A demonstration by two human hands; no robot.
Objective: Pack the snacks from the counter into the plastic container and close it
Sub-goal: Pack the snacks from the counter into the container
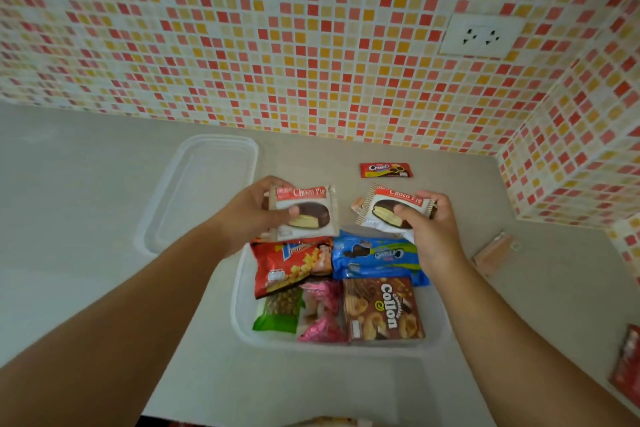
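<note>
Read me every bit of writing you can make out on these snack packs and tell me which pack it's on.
"Choco Pie": pack in left hand
"Choco Pie": pack in right hand
"Collon": brown box
"Cream-O": blue pack, upside down
"Cream-O": red pack on counter
Red chip bag, green bag, pink pack: unreadable

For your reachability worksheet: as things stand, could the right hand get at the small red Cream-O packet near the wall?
Probably not right away: the right hand already grips a Choco Pie. The red Cream-O packet lies just beyond it on bare counter, with nothing between.
</note>
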